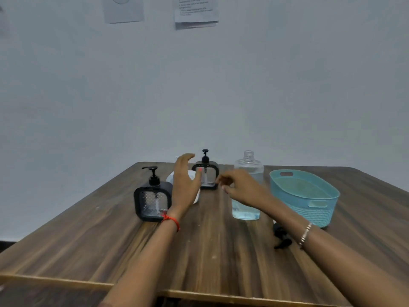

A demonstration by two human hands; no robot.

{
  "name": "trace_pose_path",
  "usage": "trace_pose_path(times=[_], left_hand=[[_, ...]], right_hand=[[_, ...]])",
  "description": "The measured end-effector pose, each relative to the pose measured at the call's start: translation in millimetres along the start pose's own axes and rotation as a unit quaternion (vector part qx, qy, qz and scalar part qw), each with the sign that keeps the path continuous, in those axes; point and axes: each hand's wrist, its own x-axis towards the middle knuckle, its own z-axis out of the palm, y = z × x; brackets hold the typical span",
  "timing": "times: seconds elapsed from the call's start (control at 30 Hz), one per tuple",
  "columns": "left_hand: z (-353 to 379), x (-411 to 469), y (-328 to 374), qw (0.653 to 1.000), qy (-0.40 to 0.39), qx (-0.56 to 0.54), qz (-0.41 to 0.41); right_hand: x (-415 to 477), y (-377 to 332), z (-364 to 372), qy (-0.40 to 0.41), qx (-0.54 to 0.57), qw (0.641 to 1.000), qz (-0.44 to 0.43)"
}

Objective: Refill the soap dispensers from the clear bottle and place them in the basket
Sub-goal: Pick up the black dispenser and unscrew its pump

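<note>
Reaching over a dark wood-grain table, both bare hands hover near its far half with nothing in them. Left hand: fingers spread apart and upright, a red thread at the wrist, poised just at 9 o'clock of the far soap dispenser, thumb tip in front of its black frame; contact cannot be told. Right hand: fingers loosely curled and parted, tips close to the same dispenser's 3 o'clock edge, a silver bracelet on the wrist. Near soap dispenser: black square frame, clear textured window, pump fitted, upright at 9 o'clock of table centre. White object, partly hidden behind the left hand, between the two dispensers; what it is cannot be told. Clear bottle: uncapped, threaded neck bare, pale blue liquid low in the base, standing at 3 o'clock of the far dispenser, partly behind the right forearm. Teal basket: oval, handle slots, at 3 o'clock of the bottle, nothing visible inside. Loose black pump head lying on the table at 6 o'clock of the bottle. Two paper sheets on the wall at 12 o'clock; print too blurred to read. No brand or label legible on any container.
</note>
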Motion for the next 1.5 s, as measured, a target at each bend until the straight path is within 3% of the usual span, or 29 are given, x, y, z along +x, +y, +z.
trace_pose_path(times=[0.17, 0.3, 0.4, 0.5, 0.63, 0.77, 0.97, 1.17, 1.27, 1.37, 1.5], left_hand=[[-59.8, -9.0, -34.2, 0.988, 0.098, 0.110, 0.051], [-92.2, -12.5, -58.6, 0.986, 0.064, 0.115, -0.104], [-105.6, -16.4, -71.2, 0.965, -0.055, 0.018, -0.257], [-110.2, -19.6, -79.4, 0.940, -0.091, -0.064, -0.323], [-110.7, -17.8, -82.8, 0.953, -0.097, 0.001, -0.288], [-105.3, -14.2, -78.6, 0.951, -0.128, -0.015, -0.281], [-82.9, -17.2, -73.8, 0.921, -0.203, -0.151, -0.295], [-59.4, -18.7, -53.1, 0.894, -0.216, -0.276, -0.278], [-52.4, -17.6, -46.9, 0.865, -0.247, -0.331, -0.286], [-48.5, -19.6, -44.4, 0.825, -0.279, -0.392, -0.295], [-44.6, -22.6, -28.6, 0.762, -0.348, -0.465, -0.285]], right_hand=[[55.0, -44.3, 50.3, 0.003, 0.057, 0.998, -0.008], [77.7, -71.7, 85.6, -0.062, 0.114, 0.990, 0.053], [80.9, -79.3, 109.1, -0.086, 0.157, 0.980, 0.082], [80.1, -84.6, 119.1, -0.098, 0.212, 0.968, 0.091], [82.9, -87.7, 120.0, -0.062, 0.236, 0.963, 0.113], [87.5, -77.9, 126.3, -0.025, 0.163, 0.977, 0.134], [65.9, -54.8, 85.0, -0.048, 0.190, 0.976, 0.099], [48.7, -34.2, 41.7, -0.064, 0.198, 0.978, 0.026], [45.0, -22.8, 33.2, -0.071, 0.271, 0.960, 0.009], [40.6, -17.5, 23.5, -0.128, 0.354, 0.926, -0.008], [37.9, -8.8, 10.4, -0.278, 0.483, 0.830, -0.019]])
